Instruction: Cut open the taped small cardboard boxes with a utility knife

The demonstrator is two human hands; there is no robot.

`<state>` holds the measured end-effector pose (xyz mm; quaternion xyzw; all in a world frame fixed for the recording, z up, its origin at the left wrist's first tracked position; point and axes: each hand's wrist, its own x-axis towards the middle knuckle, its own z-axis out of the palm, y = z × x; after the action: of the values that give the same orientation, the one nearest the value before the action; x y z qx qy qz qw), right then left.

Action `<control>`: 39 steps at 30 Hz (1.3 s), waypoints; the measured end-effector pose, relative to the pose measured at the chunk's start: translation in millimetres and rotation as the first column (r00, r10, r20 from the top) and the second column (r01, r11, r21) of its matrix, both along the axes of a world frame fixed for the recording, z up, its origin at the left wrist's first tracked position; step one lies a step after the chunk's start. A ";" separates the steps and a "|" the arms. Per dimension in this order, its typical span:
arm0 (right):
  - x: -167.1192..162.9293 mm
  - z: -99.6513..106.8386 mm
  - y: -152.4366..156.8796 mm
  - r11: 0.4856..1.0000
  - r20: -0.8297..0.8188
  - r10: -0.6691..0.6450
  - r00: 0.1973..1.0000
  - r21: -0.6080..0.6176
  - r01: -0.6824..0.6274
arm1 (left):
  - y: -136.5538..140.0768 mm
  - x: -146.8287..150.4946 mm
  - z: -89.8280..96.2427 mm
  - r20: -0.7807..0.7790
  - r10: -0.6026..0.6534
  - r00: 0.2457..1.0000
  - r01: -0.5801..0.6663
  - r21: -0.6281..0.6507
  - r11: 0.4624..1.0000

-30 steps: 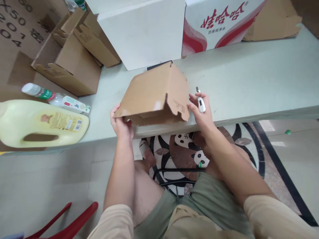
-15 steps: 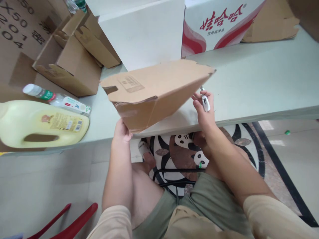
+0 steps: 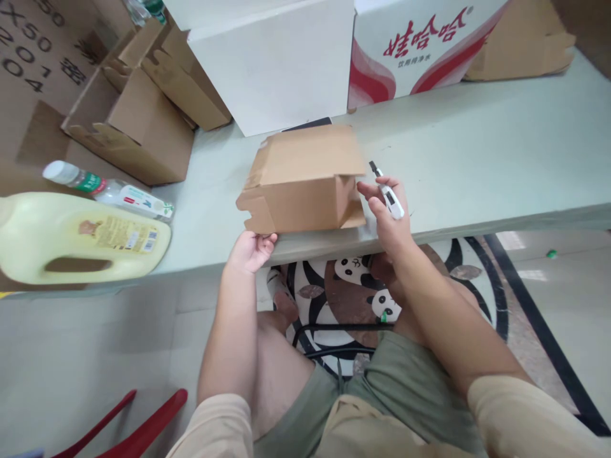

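Right hand grips a white cutter beside a cardboard box; left hand, fingers curled, sits at its near-left corner, grip unclear.

Two hands out there, one left hand and one right hand, and just one cutter! Smaller brown boxes now, and I make it four: one middle box, two left boxes, one far-right box. One big printed panel, one white box, one red-and-white carton. One yellow jug, one lying bottle; those behind are too hidden to count. Down low, two red bars, two floor pandas!
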<state>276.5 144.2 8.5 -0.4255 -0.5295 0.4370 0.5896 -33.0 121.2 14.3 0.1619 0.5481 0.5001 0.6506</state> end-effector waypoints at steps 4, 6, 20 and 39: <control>-2.2 -1.3 -1.7 0.994 -0.017 0.103 0.995 -0.038 -0.104 | 2.1 4.3 5.7 -0.005 0.024 1.000 -0.025 -0.063 0.998; -1.7 -3.2 -2.1 0.995 0.031 0.094 0.995 -0.041 -0.092 | 2.3 6.1 7.5 -0.020 0.019 1.000 -0.021 -0.081 0.997; -5.5 -2.5 -5.0 0.984 0.188 -0.156 0.970 -0.051 0.168 | -4.8 14.5 14.3 -0.094 0.034 0.995 -0.034 -0.005 0.999; 15.3 -16.2 21.3 0.914 0.017 -0.400 0.916 -0.066 0.401 | -5.8 -1.5 22.6 -0.010 0.288 0.958 -0.280 0.208 0.937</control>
<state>291.8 165.5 -7.7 -0.5455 -0.4170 0.3241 0.6507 -34.5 115.3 37.0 0.1574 0.5243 0.6390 0.5403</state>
